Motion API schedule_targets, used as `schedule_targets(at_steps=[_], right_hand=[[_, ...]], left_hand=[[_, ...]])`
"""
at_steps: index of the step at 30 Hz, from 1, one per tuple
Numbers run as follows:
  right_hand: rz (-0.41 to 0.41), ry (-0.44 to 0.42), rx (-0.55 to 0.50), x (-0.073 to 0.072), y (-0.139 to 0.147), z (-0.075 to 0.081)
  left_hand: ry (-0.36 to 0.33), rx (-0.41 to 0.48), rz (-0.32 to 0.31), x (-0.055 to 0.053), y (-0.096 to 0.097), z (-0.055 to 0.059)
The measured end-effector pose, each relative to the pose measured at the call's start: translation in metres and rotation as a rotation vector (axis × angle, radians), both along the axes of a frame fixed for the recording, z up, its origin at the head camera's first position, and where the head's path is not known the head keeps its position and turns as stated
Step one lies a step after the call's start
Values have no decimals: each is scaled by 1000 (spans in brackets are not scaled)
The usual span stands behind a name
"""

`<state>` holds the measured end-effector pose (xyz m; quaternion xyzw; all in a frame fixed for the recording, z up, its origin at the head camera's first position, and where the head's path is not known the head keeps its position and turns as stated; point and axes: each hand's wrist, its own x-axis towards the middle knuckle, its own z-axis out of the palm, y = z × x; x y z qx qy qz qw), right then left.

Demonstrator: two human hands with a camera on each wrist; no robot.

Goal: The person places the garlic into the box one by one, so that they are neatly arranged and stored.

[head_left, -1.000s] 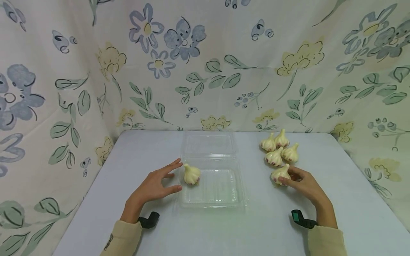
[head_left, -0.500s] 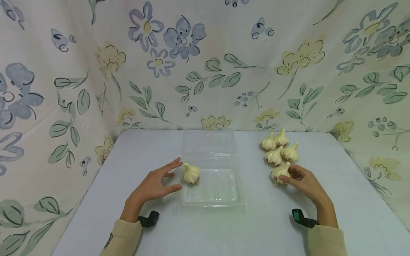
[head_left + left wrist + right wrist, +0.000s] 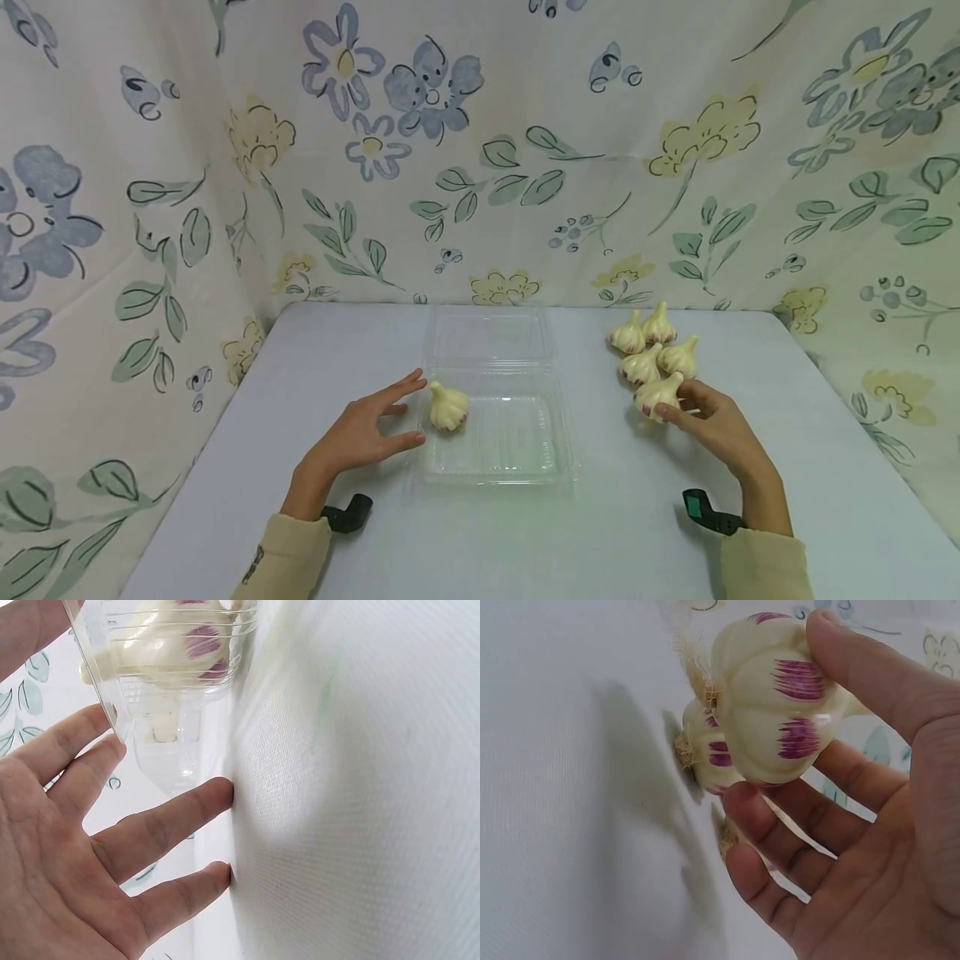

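My right hand [image 3: 708, 421] pinches a garlic bulb [image 3: 657, 397] between thumb and fingers. In the right wrist view, that garlic bulb [image 3: 780, 701] has purple streaks and hangs clear of the white surface, root tuft towards it. My left hand [image 3: 367, 429] is spread at the left side of a clear plastic clamshell box [image 3: 517, 482]. Seen from the left wrist, the fingers [image 3: 165, 829] are straight; two touch the tabletop and others touch the box's rim [image 3: 105, 682]. One garlic bulb [image 3: 448, 407] lies inside the box at its left end.
Several more garlic bulbs [image 3: 628, 336] lie clustered at the back right of the white table [image 3: 615, 533]. The box's lid [image 3: 487, 337] lies folded back behind it. A floral curtain [image 3: 495, 208] stands along the far edge and sides.
The garlic bulb in my right hand has risen off the table and shifted slightly away from me, nearer the cluster. My left hand stays in place beside the box.
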<state>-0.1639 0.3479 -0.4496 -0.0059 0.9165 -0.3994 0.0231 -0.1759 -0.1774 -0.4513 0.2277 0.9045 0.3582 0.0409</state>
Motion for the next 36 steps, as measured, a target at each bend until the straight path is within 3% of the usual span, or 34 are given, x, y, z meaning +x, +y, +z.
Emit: schedule_targets(at_steps=[18,36], right_hand=[[-44,148,-118,-3,-20,4],[-2,195,-137,-6,-43,2]], left_hand=[[-3,6,0,-1,0,1],[-23,4,2,-1,-1,-1]])
